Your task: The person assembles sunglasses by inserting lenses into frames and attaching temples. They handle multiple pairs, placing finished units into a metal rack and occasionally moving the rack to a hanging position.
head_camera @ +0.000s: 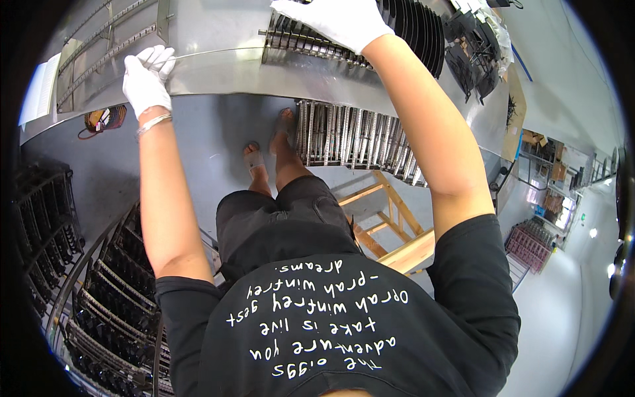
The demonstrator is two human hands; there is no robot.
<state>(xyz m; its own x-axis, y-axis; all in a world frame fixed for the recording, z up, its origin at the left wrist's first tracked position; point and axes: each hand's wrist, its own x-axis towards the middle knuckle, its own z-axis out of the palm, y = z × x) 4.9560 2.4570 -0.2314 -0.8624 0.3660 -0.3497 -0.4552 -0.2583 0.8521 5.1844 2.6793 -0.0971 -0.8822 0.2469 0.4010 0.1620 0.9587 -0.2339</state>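
Note:
My left hand (149, 77), in a white glove, is closed on one end of a thin metal rod (218, 51) at the left. The rod runs right, across the steel tabletop (213, 74), to the end of a slotted metal rack (297, 42). Over that rack reaches my right hand (337, 20), also gloved in white and partly cut off by the top edge; its fingertips' contact is hidden. A row of curved black parts (419, 32) stands in the rack, right of my right hand.
A notched metal frame (111, 47) and papers (39, 92) lie at the table's left. More black parts (474, 54) are heaped at its right. Below stand metal racks (357, 139), a wooden stool (407, 248) and, at lower left, loaded racks (114, 307). A woven bag (105, 119) is on the floor.

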